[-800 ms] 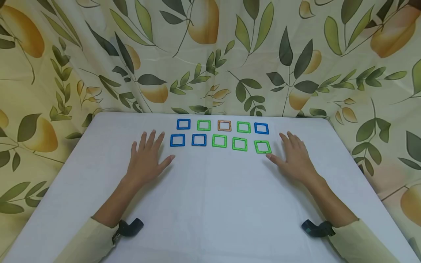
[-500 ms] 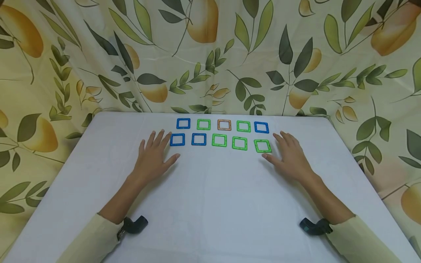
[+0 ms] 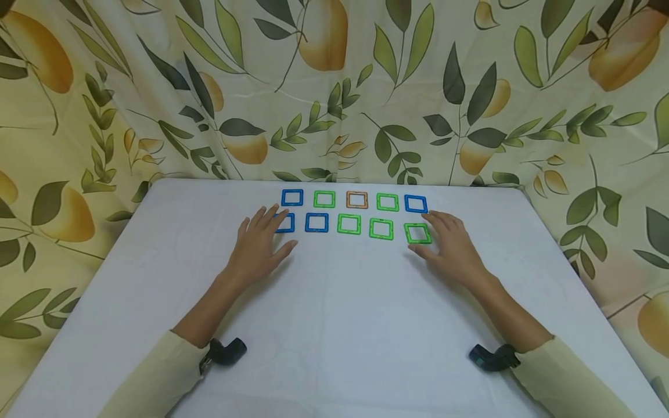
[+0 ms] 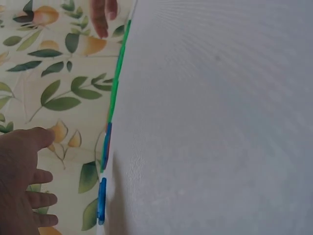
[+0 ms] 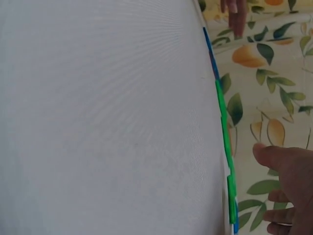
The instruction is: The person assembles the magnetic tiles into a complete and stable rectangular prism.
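Two rows of square plastic frames lie flat toward the far side of a white table. My left hand (image 3: 256, 247) is over the left end of the near row, fingers spread, its fingertips overlapping a blue square frame (image 3: 287, 223) in the head view. Beside that is another blue square frame (image 3: 308, 223). At the right end my right hand (image 3: 453, 247) has its thumb and fingertips around the outer side of a green square frame (image 3: 407, 233), fingers relaxed. In both wrist views the hands appear above the table surface, holding nothing.
The far row has an orange frame (image 3: 348, 200) between green ones, with a blue frame (image 3: 406, 203) at its right end. The white table (image 3: 334, 325) ends at a curtain (image 3: 313, 116) printed with fruit and leaves. Dark wrist cameras (image 3: 230, 352) sit at both sleeves.
Both hands have moved inward toward the rows, the left one to the right and the right one to the left. The square frames have stayed in place.
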A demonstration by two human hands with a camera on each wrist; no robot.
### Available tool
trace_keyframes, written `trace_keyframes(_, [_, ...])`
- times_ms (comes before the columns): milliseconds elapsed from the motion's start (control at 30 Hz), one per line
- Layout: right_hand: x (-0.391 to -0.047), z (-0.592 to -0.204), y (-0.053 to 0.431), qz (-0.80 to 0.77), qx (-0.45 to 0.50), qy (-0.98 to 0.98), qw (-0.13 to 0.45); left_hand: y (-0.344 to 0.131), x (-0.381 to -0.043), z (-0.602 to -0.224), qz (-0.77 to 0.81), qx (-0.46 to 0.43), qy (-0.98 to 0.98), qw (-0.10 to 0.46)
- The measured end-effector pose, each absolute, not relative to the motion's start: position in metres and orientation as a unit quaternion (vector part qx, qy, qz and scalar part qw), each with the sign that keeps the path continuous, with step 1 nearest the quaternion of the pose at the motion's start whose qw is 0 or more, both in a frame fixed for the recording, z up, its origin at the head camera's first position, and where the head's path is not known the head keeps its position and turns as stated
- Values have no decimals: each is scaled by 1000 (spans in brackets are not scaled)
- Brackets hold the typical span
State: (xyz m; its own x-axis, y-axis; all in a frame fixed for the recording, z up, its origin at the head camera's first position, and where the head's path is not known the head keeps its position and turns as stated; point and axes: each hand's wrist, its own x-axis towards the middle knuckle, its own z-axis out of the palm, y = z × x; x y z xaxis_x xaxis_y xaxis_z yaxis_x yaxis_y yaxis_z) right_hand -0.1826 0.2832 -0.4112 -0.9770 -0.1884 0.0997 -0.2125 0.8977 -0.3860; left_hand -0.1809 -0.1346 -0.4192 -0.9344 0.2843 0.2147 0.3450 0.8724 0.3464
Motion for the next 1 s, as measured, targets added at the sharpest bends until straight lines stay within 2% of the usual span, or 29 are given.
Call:
trace_keyframes(200, [-187,-415,277,211,111,-970,35,-129,-185,-421,-207,-171,-961,70])
trace_keyframes(500, [-194,-415,266,218,103,-970,11,-114,-192,-421,-227,-180,-954,76])
trace_keyframes(1000, [-201,-419,254,229,119,-966,17,-87,-202,-420,-244,-195,-947,77])
